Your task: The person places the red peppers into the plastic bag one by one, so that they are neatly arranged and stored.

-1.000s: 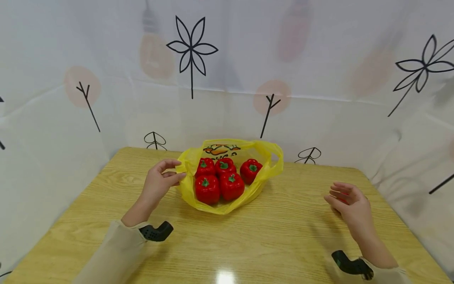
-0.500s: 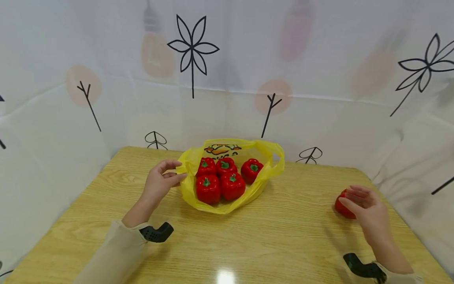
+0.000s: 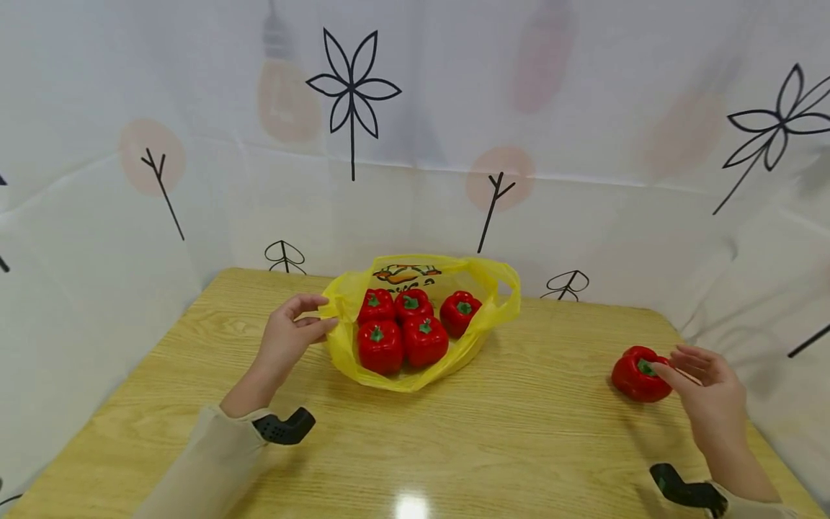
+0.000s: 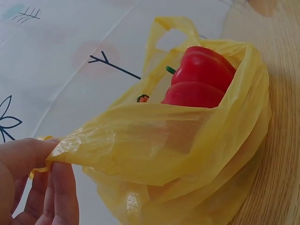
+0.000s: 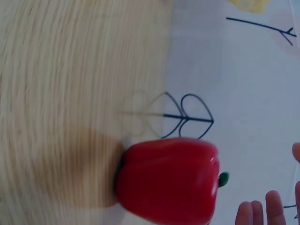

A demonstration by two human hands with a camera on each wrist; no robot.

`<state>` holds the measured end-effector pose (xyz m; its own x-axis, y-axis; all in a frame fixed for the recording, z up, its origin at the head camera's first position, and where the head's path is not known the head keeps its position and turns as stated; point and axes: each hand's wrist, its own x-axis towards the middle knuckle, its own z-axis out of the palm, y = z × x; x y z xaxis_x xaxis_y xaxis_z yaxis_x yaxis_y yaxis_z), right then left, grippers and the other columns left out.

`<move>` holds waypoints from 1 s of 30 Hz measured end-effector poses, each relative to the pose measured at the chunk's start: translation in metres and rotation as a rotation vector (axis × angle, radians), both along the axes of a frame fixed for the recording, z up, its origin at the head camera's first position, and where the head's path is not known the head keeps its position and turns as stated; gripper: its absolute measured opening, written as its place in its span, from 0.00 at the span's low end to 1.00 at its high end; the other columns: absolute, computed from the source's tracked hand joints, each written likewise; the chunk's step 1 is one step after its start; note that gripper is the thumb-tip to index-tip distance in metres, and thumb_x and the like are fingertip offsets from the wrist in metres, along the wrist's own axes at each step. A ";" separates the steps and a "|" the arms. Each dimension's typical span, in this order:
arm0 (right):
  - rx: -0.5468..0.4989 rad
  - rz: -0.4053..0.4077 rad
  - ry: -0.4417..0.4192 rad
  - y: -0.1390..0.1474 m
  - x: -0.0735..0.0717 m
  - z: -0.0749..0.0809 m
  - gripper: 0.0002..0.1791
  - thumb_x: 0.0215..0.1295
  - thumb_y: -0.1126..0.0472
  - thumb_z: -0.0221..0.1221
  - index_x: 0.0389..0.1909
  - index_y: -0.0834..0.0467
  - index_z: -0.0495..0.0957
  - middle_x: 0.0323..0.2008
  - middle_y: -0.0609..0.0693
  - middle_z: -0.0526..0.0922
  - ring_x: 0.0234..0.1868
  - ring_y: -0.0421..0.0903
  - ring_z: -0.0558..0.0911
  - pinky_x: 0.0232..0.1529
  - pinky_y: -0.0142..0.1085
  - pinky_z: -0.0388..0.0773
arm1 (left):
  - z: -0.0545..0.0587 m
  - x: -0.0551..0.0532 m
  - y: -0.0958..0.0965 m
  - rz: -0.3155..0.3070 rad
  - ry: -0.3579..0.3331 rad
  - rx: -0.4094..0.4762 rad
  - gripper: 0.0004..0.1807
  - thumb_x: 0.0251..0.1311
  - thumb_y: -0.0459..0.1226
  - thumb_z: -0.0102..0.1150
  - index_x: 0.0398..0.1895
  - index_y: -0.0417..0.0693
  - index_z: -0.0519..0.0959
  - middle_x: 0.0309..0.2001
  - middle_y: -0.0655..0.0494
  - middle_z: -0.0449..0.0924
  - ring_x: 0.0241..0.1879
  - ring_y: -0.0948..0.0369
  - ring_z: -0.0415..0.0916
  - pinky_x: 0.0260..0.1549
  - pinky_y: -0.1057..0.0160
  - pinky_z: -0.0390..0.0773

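My left hand (image 3: 290, 333) pinches the left edge of a yellow plastic bag (image 3: 447, 366), its thumb and fingers closed on the thin film in the left wrist view. Inside the bag's wide mouth sit several red bell peppers (image 3: 380, 347) with green stems. Another red bell pepper (image 3: 638, 376) rests on the table at the right. Just right of it, my right hand (image 3: 712, 389) hovers with relaxed, parted fingers that hold nothing; the thumb overlaps the pepper's edge in the head view. From the right wrist, this pepper stands stem up, with the fingertips (image 5: 274, 206) apart from it.
The wood-grain table (image 3: 493, 447) spans the scene, with a patterned white cloth (image 3: 415, 209) hanging behind it and along both sides. One loop handle (image 3: 509, 285) of the bag stands up at its right. Each wrist wears a black device (image 3: 285, 427).
My right hand has moved right and back from the lone pepper, its fingers uncovering it. The left hand and the bag have stayed almost still.
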<state>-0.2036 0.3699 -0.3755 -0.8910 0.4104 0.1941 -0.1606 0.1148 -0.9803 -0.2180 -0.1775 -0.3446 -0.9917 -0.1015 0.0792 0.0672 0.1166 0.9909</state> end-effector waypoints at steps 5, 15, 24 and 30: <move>0.047 0.032 -0.039 0.006 0.002 0.002 0.22 0.53 0.67 0.67 0.46 0.45 0.75 0.39 0.34 0.74 0.40 0.28 0.70 0.30 0.15 0.71 | 0.001 0.000 0.000 0.006 -0.008 0.000 0.20 0.56 0.34 0.64 0.51 0.41 0.71 0.48 0.47 0.71 0.35 0.61 0.77 0.37 0.64 0.80; 0.315 0.057 -0.325 0.032 -0.011 -0.019 0.26 0.57 0.48 0.63 0.55 0.34 0.65 0.51 0.32 0.62 0.59 0.48 0.59 0.37 0.22 0.71 | 0.003 0.000 0.002 -0.001 -0.006 0.001 0.20 0.56 0.33 0.64 0.51 0.40 0.71 0.47 0.46 0.71 0.34 0.61 0.77 0.37 0.63 0.80; 0.207 0.244 -0.289 0.041 -0.017 -0.029 0.26 0.59 0.58 0.64 0.55 0.39 0.66 0.50 0.31 0.59 0.42 0.29 0.65 0.33 0.22 0.73 | 0.004 0.003 0.003 0.000 -0.004 0.008 0.21 0.56 0.33 0.64 0.51 0.38 0.70 0.46 0.46 0.71 0.34 0.62 0.77 0.39 0.62 0.80; 0.147 0.265 -0.257 0.038 -0.014 -0.030 0.25 0.58 0.62 0.64 0.52 0.40 0.67 0.49 0.36 0.60 0.36 0.26 0.69 0.32 0.23 0.75 | 0.002 0.001 0.002 -0.009 0.000 0.009 0.21 0.56 0.33 0.64 0.52 0.38 0.71 0.48 0.46 0.70 0.35 0.62 0.77 0.37 0.64 0.80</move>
<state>-0.2175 0.4075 -0.4055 -0.9895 0.1440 -0.0101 0.0454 0.2441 -0.9687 -0.2169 -0.1757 -0.3429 -0.9926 -0.0933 0.0782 0.0681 0.1070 0.9919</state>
